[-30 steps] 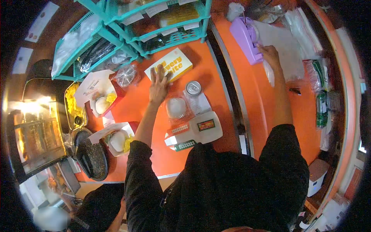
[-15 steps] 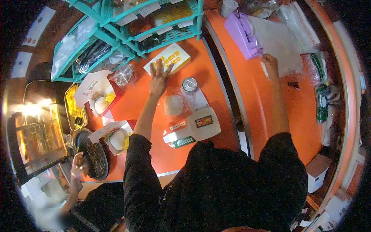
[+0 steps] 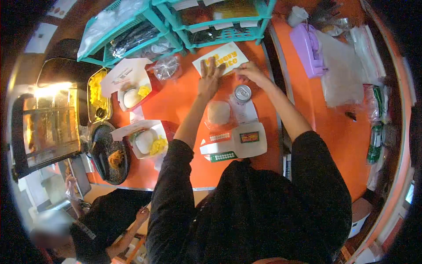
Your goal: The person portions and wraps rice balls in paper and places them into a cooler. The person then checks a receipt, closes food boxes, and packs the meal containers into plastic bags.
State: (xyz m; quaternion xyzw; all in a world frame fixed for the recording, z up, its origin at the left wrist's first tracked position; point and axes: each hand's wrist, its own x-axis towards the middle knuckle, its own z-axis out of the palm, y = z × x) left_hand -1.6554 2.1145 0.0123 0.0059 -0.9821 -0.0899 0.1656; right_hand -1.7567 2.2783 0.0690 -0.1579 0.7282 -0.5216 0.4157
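A white box with yellow lettering (image 3: 228, 56) lies closed near the teal rack. My left hand (image 3: 211, 78) rests on its left part, fingers spread. At the box's right front edge is my right hand (image 3: 250, 72), its fingers pinched together; whatever they hold is too small to make out. Just in front of the right hand stands a silver-topped can (image 3: 242, 93). A round wrapped item (image 3: 219, 112) sits left of the can, and an open white carton (image 3: 252, 148) lies nearer my body.
Two open food boxes (image 3: 132, 97) (image 3: 147, 143) and a stone mortar (image 3: 105, 158) are at left. The teal rack (image 3: 167, 33) borders the back. A purple tape dispenser (image 3: 307, 50) stands right, beside plastic bags (image 3: 343, 70). A co-worker (image 3: 101, 220) is at lower left.
My right hand has moved left from the purple dispenser to the box. My left hand stays on the box. Orange-brown food now shows in the mortar, and the whole view has shifted.
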